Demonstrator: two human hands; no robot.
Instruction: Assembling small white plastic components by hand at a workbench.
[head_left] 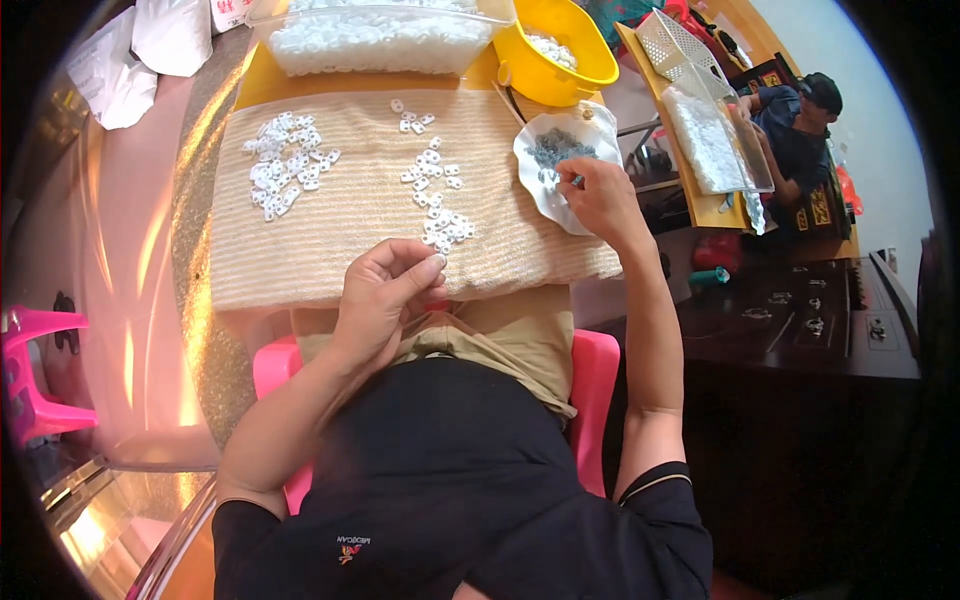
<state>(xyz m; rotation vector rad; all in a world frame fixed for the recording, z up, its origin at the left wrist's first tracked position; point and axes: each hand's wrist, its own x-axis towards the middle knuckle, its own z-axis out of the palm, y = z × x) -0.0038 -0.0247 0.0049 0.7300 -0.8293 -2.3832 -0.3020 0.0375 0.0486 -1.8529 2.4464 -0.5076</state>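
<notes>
My left hand [392,288] is closed in a pinch at the towel's near edge, with a small white plastic piece [441,258] at its fingertips, mostly covered by the thumb. Just beyond it lies a loose trail of white plastic pieces with holes [435,185]. My right hand [600,198] is over a white scalloped dish [540,200], thumb and fingers pressed together. Whatever they pinch is too small to make out. A heap of tiny dark grey parts [560,147] lies in the dish beside those fingers.
A striped towel [330,270] covers the work surface. A bigger pile of white pieces [285,165] is at left. Behind stand a clear bin of white parts [380,50] and a yellow basin [560,85]. Another person [800,130] sits at a table far right.
</notes>
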